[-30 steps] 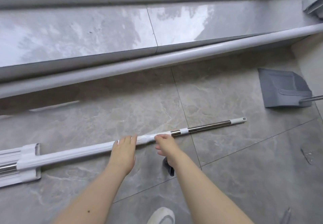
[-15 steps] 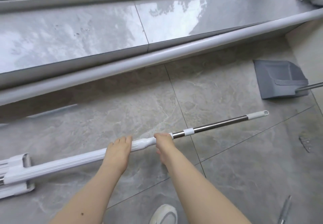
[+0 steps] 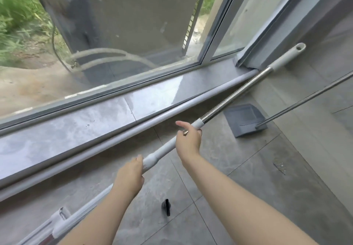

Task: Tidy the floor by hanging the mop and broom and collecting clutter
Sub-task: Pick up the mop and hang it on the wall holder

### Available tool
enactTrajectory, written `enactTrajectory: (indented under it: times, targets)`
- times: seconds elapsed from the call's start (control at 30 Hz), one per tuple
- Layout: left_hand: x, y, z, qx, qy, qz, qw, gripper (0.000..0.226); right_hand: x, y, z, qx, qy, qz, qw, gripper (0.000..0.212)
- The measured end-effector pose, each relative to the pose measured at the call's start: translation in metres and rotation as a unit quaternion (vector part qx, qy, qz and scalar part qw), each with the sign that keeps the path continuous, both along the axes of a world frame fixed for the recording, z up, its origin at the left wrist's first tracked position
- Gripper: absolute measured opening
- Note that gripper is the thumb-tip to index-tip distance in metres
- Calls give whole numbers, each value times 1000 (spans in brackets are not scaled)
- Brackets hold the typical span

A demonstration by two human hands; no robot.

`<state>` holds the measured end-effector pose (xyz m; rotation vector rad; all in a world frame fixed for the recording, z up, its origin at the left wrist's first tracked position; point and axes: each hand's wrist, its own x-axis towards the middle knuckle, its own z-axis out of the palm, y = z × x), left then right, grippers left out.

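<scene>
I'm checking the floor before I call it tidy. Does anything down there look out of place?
Yes. A small black object lies loose on the floor tiles below the mop handle, and a grey dustpan sits on the floor near the wall. A dark scuff or scrap marks the tile to the right; what it is I cannot tell.

Dustpan (image 3: pixel 246 119) and sill (image 3: pixel 95 118) (rightward) crowd bare floor (image 3: pixel 248 168).

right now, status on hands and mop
Left hand and right hand both gripping mop handle, raised. Dustpan and small black item on floor nearby.
</scene>
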<state>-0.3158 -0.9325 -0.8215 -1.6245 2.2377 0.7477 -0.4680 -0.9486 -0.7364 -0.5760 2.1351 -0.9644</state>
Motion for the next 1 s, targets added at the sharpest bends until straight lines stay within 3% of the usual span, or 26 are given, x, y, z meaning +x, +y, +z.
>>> enactTrajectory:
  times: [0.23, 0.33, 0.5, 0.67, 0.83, 0.9, 1.0]
  targets:
    - [-31, -23, 108, -17, 83, -30, 996, 27, -30, 4, 129, -76, 51, 63, 994, 41]
    - [-47, -27, 144, -11, 109, -44, 993, 40, -43, 12, 169, -97, 76, 61, 991, 41]
    - [-91, -27, 217, -31, 138, -83, 986, 25, -74, 31, 236, -127, 110, 40, 985, 42]
    - [-152, -18, 310, -101, 205, -152, 962, 23, -112, 59, 311, -162, 113, 12, 980, 38]
    - [-211, 1, 385, -112, 256, -228, 933, 17, -142, 98, 378, -170, 85, 4, 982, 41]
    - [-239, 15, 418, -118, 266, -245, 925, 25, -158, 116, 416, -190, 84, 5, 978, 42]
    - [-275, 32, 462, -121, 289, -263, 913, 25, -182, 137, 471, -223, 132, 8, 966, 38]
